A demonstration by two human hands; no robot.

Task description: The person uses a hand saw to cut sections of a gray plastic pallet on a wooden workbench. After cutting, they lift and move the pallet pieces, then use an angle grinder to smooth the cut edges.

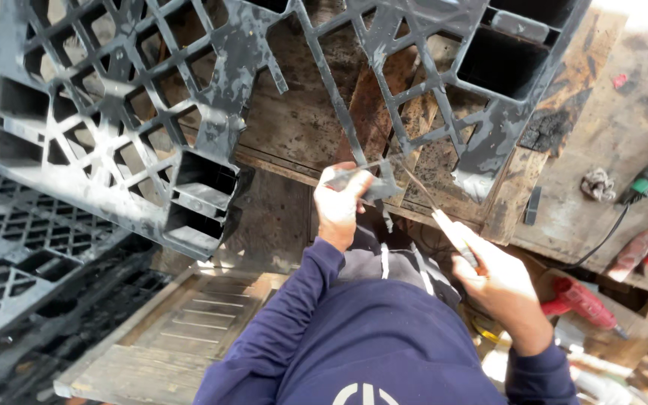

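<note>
Black plastic pallet [211,112] overhangs the workbench's [624,127] near edge. Our left hand [341,196] clamps a broken rib piece; our right hand [500,281] grips the knife [444,225]. We judge steady, shallow strokes best.

Single head view, steeply downward, close over workbench [624,127]

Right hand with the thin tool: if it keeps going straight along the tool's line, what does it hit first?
Probably the black plastic pallet: the right hand aims its thin tool up-left at the broken rib beside the left hand. Depth is unclear.
</note>
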